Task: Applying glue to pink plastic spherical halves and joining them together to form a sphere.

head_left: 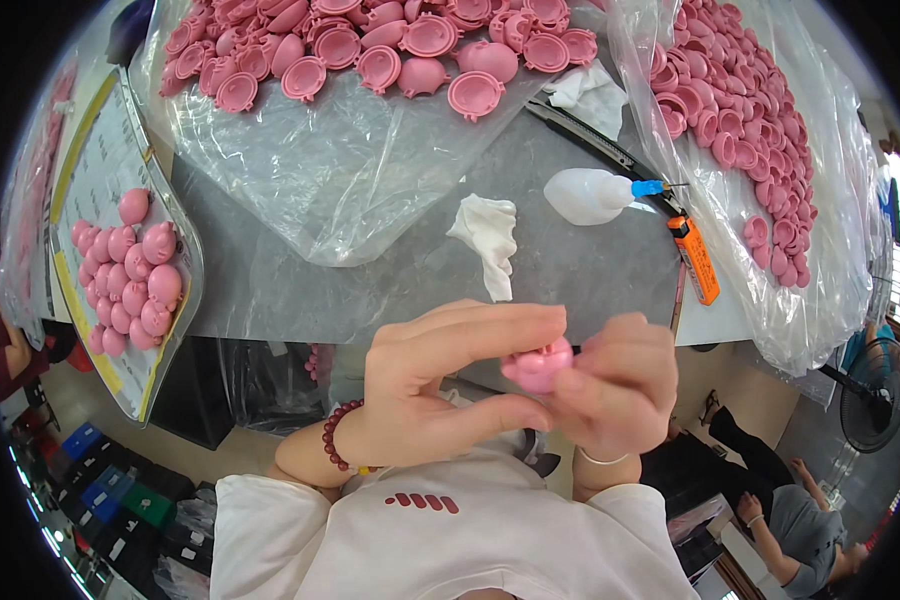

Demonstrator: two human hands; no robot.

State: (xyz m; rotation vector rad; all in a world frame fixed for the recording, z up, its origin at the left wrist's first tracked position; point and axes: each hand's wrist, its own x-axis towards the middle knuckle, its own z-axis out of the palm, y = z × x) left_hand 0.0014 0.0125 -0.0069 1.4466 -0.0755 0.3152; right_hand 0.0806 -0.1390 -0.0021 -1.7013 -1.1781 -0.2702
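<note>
In front of my chest, my right hand [618, 385] pinches a small round pink plastic figure [538, 368] with little ear-like nubs. My left hand [460, 375] is at the figure's left side, its fingers stretched over the top and its thumb below, apart from each other. Whether a left fingertip touches the figure I cannot tell. Beyond the hands, on the grey table [390, 290], lie a crumpled white cloth [486, 240] and a white squeeze bottle [590, 196] on its side with a blue needle tip.
Pink half shells [430, 38] heap on clear plastic at the back; more pink shells [745, 130] fill a bag at right. An orange-and-black utility knife [692, 260] lies beside the bottle. At left, a tray [135, 375] bears closed pink figures [120, 275]. A fan [870, 393] stands far right.
</note>
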